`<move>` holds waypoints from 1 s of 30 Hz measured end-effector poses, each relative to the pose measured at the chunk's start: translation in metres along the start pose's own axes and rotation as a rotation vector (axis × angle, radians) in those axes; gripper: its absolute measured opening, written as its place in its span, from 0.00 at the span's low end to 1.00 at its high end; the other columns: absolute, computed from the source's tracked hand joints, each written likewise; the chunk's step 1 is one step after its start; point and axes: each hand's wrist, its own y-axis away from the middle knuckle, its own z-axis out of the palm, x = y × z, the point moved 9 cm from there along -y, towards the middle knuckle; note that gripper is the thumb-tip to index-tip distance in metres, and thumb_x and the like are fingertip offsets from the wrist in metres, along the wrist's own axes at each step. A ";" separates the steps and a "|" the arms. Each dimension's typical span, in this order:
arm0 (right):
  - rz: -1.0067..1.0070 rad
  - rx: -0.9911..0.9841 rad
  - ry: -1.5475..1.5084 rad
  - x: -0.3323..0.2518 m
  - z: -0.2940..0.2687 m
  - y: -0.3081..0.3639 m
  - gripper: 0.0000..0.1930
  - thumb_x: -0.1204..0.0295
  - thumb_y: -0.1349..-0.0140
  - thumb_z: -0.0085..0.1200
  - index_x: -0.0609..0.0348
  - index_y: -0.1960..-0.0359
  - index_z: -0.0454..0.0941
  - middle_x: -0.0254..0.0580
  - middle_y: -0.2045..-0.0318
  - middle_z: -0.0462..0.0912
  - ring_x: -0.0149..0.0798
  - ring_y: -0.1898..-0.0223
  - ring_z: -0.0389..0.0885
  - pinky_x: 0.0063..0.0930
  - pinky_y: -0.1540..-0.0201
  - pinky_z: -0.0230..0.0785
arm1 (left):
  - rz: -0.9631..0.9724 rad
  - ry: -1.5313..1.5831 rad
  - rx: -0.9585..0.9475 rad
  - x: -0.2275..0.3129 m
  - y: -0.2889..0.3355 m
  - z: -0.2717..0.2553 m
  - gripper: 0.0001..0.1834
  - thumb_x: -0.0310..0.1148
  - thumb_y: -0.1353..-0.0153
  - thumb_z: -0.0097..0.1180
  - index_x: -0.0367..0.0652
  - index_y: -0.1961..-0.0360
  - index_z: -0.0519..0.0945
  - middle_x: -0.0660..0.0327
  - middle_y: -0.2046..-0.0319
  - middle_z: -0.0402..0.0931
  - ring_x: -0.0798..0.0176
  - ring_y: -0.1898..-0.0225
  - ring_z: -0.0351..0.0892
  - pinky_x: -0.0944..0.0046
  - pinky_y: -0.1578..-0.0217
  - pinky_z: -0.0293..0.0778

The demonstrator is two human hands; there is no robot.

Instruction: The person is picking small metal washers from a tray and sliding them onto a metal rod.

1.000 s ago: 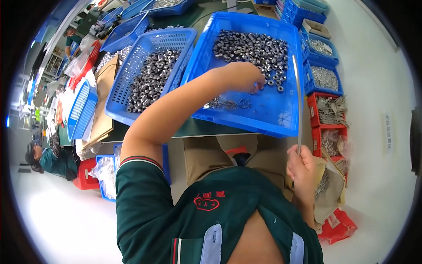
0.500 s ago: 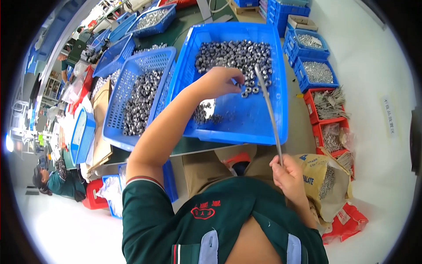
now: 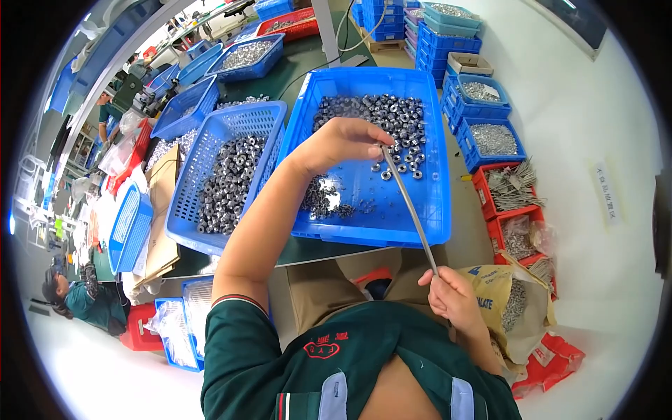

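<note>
My right hand is closed round the lower end of a long thin metal rod, which slants up and left over the blue tray. At the rod's upper tip, my left hand has thumb and forefinger pinched together. A small metal piece seems to sit there, but the fingers partly hide it. Behind and beside that hand, many dark metal nut-like rings lie in the far part of the tray. A pile of smaller dark bits sits at its near left.
A perforated blue basket of similar rings stands left of the tray. Along the right are stacked blue bins, red bins of metal parts and an open sack. Another person works at far left.
My left hand has come from over the rings to the rod's tip. The rod's tip has swung left and lower to meet it. The whole view has shifted slightly.
</note>
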 end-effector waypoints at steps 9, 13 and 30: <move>0.066 0.015 0.042 -0.016 -0.003 0.013 0.10 0.71 0.33 0.41 0.66 0.60 0.70 0.24 0.86 0.58 0.16 0.86 0.53 0.12 0.84 0.46 | 0.038 0.195 -0.045 -0.001 0.002 0.001 0.12 0.29 0.45 0.60 0.36 0.60 0.78 0.60 0.65 0.77 0.66 0.63 0.77 0.65 0.58 0.74; 0.029 0.043 0.053 -0.020 -0.004 0.012 0.10 0.71 0.33 0.41 0.65 0.60 0.70 0.23 0.86 0.59 0.16 0.86 0.53 0.12 0.84 0.46 | 0.034 0.223 -0.019 0.002 0.001 0.005 0.12 0.29 0.45 0.59 0.34 0.61 0.78 0.60 0.68 0.77 0.66 0.67 0.76 0.66 0.60 0.73; -0.080 0.065 0.047 -0.035 0.026 -0.041 0.08 0.71 0.33 0.41 0.63 0.62 0.70 0.22 0.84 0.58 0.17 0.86 0.53 0.13 0.85 0.46 | -0.102 0.383 -0.346 -0.004 0.004 0.071 0.38 0.23 0.53 0.65 0.35 0.41 0.61 0.51 0.61 0.80 0.58 0.55 0.79 0.63 0.50 0.70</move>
